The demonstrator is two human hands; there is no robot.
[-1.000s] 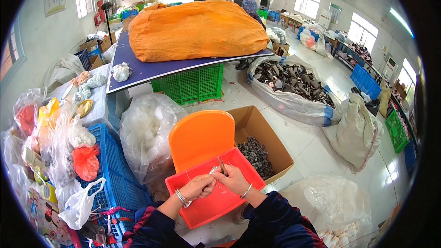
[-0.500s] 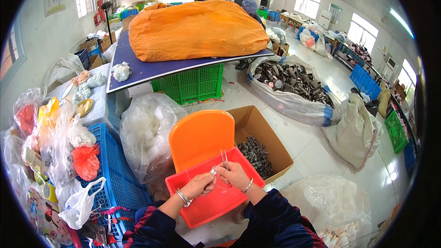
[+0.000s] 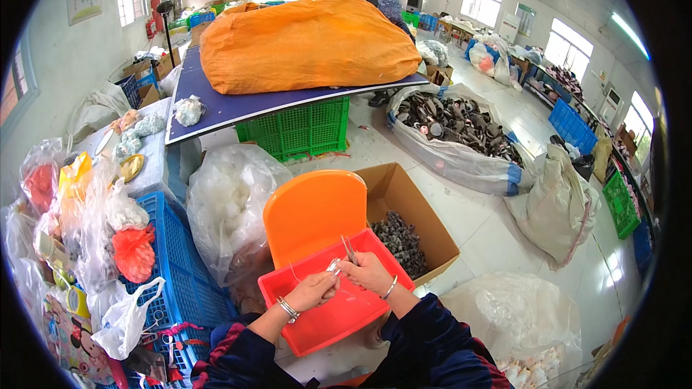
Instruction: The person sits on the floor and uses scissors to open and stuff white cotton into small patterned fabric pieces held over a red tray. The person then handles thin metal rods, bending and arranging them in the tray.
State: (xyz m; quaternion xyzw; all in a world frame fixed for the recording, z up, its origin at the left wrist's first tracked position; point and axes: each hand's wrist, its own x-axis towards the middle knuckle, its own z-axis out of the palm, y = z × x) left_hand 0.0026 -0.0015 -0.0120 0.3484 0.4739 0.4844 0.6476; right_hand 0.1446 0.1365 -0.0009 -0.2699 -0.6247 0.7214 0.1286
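Note:
Both my hands work close together above a red plastic tray (image 3: 317,342). My right hand (image 3: 369,273) is closed around a metal tool like tweezers (image 3: 349,248), its two thin prongs pointing up and away. My left hand (image 3: 313,292) is closed in a pinch on a small whitish piece (image 3: 334,266) that meets the right fingertips. What exactly this piece is cannot be made out. A thin pale strand rises near the left fingers, and fine strands lie across the tray.
An orange chair (image 3: 315,209) stands just beyond the tray. Beside it is a cardboard box (image 3: 432,252) of small grey pieces. Left are a bag of white stuffing (image 3: 234,202) and a blue crate (image 3: 180,259). A table (image 3: 216,119) bears a large orange sack (image 3: 310,47).
The tool in my right hand has tilted slightly, its prongs now leaning more to the left. Both hands stay together over the tray.

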